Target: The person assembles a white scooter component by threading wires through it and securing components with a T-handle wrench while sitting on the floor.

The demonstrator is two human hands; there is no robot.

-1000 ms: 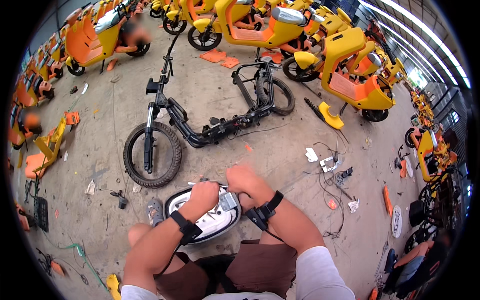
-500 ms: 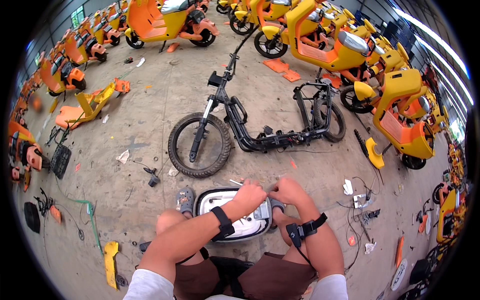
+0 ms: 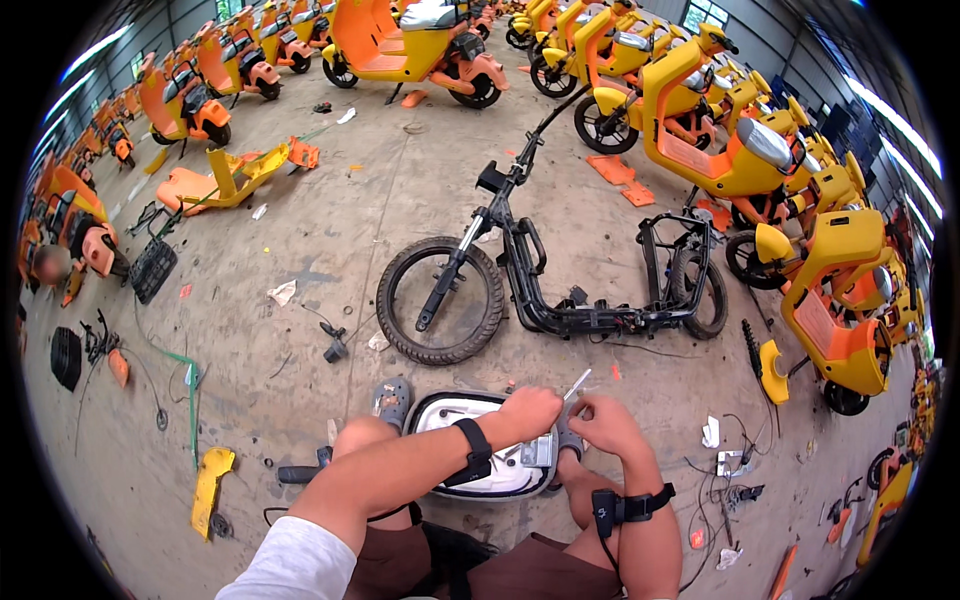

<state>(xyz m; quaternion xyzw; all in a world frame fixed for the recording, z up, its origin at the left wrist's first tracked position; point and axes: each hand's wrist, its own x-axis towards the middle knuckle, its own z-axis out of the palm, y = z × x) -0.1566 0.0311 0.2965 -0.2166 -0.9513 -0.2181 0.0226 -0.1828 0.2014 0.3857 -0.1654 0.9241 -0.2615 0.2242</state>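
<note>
My left hand (image 3: 532, 410) is closed around a thin silver rod-like tool (image 3: 580, 380) that sticks up to the right from the fist, over an oval black-rimmed piece (image 3: 470, 480) with a white inside. My right hand (image 3: 600, 425) is just right of the tool's lower end, fingers curled and pinched; I cannot make out what is between them. A rectangular silvery plate (image 3: 538, 453) lies at the right side of the oval piece, below my hands. The piece sits on the floor between my feet, each in a grey clog (image 3: 392, 398).
A stripped black scooter frame (image 3: 610, 320) stands ahead, front wheel (image 3: 395, 300) nearest. Rows of yellow-orange scooters (image 3: 675, 150) surround it. On the floor lie a yellow panel (image 3: 210, 490), a yellow-orange body shell (image 3: 215, 185), loose cables (image 3: 715, 510) and scattered small parts.
The silver tool now rises higher from my left fist, and my right hand has drawn slightly apart from it. The view has shifted, so the scene sits lower and further right.
</note>
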